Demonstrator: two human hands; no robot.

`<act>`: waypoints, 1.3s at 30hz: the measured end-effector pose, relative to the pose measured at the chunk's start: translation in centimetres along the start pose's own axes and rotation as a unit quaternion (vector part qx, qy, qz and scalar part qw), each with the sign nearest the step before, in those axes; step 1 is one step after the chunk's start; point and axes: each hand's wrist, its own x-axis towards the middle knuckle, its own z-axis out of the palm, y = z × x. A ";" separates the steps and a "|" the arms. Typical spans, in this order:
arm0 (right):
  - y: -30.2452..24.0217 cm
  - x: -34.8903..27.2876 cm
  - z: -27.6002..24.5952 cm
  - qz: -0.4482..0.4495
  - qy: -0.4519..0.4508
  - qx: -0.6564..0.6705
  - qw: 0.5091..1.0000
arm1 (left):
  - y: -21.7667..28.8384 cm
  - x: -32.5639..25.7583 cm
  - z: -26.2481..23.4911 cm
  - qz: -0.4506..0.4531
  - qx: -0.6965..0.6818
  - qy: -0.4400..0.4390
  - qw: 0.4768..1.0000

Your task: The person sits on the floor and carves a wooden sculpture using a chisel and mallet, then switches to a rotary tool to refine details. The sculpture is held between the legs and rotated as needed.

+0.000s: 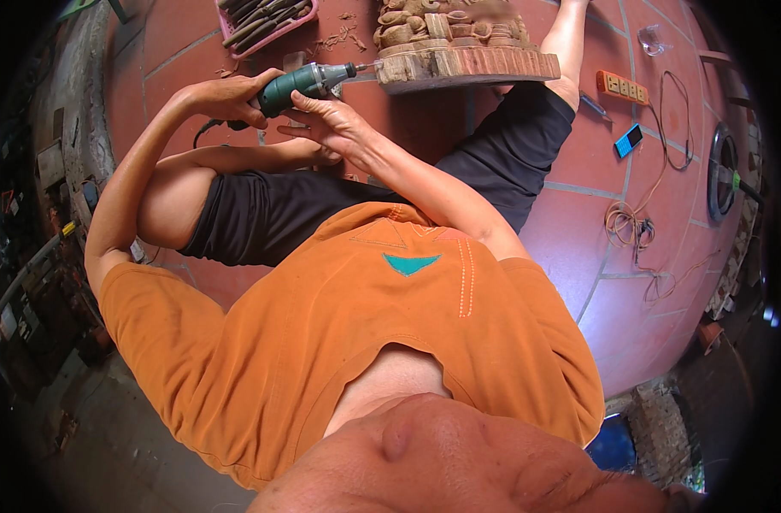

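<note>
A green die grinder (290,91) with a silver collar lies sideways in front of me, its thin bit pointing right. My left hand (237,98) is closed around the rear of its body. Below the front half, my right hand (329,125) grips it with thumb and fingers against the casing. The bit reaches the left edge of a brown wood carving (467,64), which has a thick slab base and rounded, pot-like shapes. Whether the bit touches the wood, I cannot tell. A dark cord leaves the grinder near my left hand.
A pink basket (275,32) of chisels stands at the far left, with wood shavings (343,38) beside it. Rightward on the red tiles lie an orange power strip (622,88), a blue phone (628,142), a tangled cable (631,224) and a clear plastic bag (654,40). My legs flank the carving.
</note>
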 end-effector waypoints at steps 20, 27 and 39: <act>0.5 0.2 -0.5 0.012 0.002 0.025 1.000 | 0.0 0.2 -0.2 -0.003 -0.016 -0.027 0.999; 0.4 -1.5 1.0 -0.037 0.045 -0.044 0.997 | 0.4 0.1 -0.5 0.013 -0.050 -0.027 0.998; 0.4 -5.5 5.1 -0.139 0.085 -0.236 0.958 | 2.3 -1.3 -1.1 0.085 -0.015 -0.022 0.996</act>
